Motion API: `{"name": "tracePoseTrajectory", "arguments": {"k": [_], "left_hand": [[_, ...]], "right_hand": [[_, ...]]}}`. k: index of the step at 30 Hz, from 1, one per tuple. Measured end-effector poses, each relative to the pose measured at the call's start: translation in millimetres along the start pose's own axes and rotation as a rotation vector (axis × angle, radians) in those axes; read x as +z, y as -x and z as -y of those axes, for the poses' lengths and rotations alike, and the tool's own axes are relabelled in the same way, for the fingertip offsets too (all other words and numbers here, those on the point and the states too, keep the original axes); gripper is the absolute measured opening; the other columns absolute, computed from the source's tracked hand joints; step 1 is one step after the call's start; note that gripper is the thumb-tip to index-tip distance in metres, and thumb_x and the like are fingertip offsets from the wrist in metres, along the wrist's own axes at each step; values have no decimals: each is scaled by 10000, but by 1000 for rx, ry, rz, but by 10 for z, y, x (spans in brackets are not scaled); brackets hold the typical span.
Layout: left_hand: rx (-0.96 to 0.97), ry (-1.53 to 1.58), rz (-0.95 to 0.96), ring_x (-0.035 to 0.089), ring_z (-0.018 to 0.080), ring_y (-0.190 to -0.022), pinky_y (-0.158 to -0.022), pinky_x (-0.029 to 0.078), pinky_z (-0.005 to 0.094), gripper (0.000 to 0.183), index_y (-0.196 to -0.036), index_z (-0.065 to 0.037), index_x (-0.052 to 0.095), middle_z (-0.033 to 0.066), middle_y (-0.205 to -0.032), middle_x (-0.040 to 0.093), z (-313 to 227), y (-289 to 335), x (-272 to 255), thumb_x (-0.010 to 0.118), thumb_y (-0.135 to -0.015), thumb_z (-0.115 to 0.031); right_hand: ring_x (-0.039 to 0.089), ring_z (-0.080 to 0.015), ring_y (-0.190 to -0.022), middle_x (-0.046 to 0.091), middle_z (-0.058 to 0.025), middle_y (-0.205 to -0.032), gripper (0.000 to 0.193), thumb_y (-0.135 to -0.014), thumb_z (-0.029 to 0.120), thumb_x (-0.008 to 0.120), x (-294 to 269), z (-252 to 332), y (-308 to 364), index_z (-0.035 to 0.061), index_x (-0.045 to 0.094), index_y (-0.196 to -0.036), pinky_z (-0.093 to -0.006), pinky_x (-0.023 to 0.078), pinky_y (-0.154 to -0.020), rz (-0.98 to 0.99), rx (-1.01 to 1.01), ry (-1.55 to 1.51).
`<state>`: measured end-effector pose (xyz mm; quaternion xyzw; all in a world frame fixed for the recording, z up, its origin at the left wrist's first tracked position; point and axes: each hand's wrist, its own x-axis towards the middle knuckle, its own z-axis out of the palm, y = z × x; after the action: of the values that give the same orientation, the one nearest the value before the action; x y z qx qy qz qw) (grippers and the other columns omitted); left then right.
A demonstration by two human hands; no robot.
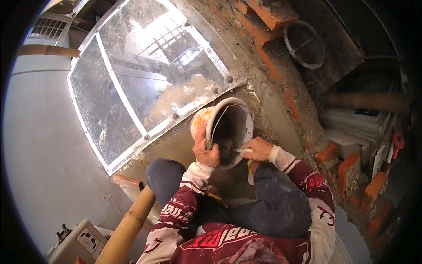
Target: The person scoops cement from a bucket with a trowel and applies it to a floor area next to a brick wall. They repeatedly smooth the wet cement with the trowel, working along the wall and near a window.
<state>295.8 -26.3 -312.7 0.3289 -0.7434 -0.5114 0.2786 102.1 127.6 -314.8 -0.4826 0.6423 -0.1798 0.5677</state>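
Perched high on a plastered brick wall (281,75) beside a clear canopy (149,75), the person could let the orange bucket (228,127) slip off the ledge's edge, since it tilts between the knees. The left hand (205,152) clamps its rim; the right hand (257,149) grips a pale tool handle inside, scraping mortar.

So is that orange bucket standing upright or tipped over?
Tipped. The bucket lies tilted with its mouth facing the person; the left hand grips its rim.

Lower left — white label (89,239), dark pictogram
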Motion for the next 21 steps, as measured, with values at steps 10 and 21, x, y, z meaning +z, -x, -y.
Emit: {"name": "tracePoseTrajectory", "arguments": {"k": [10, 21], "left_hand": [[-59, 36, -59, 448, 392, -1365, -1164, 269, 432, 440, -1079, 87, 675, 244, -1402, 525, -103, -45, 22, 516, -677, 9], [70, -60, 20, 446, 473, -1343, -1161, 218, 556, 231, -842, 82, 653, 256, -1352, 559, -163, 35, 289, 535, -647, 38]], "right_hand": [[639, -258, -858, 617, -62, -872, 211, -853, 155, 572, -326, 480, 400, 106, 657, -1040, -408, 530, -713, -439, -88, 910], [695, -390, -877, 706, -226, -920, 314, -833, 307, 641, -123, -67, -57, 31, 707, -969, -454, 555, -802, 4, 92, 480]]}}
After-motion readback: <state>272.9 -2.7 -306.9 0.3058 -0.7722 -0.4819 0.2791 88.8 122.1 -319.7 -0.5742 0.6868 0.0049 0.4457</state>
